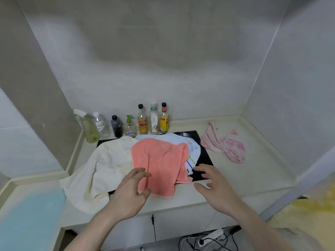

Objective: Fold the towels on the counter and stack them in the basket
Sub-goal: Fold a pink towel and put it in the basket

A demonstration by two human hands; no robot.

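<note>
A coral towel (159,160) lies crumpled on top of a pile on the counter (253,171). Under it on the left is a cream towel (97,169), and behind it a light blue towel (194,147) with striped edge. A pink-and-white cloth (224,145) lies apart to the right. My left hand (130,192) hovers at the coral towel's near left edge, fingers relaxed and spread, holding nothing. My right hand (215,185) hovers to the right of the coral towel over the black cooktop (204,160), fingers spread. No basket is in view.
Several bottles (143,122) stand in a row against the back wall, with a spray bottle (88,127) at the left. A light blue surface (30,218) sits at the lower left. A power strip (212,238) with cables lies on the floor below.
</note>
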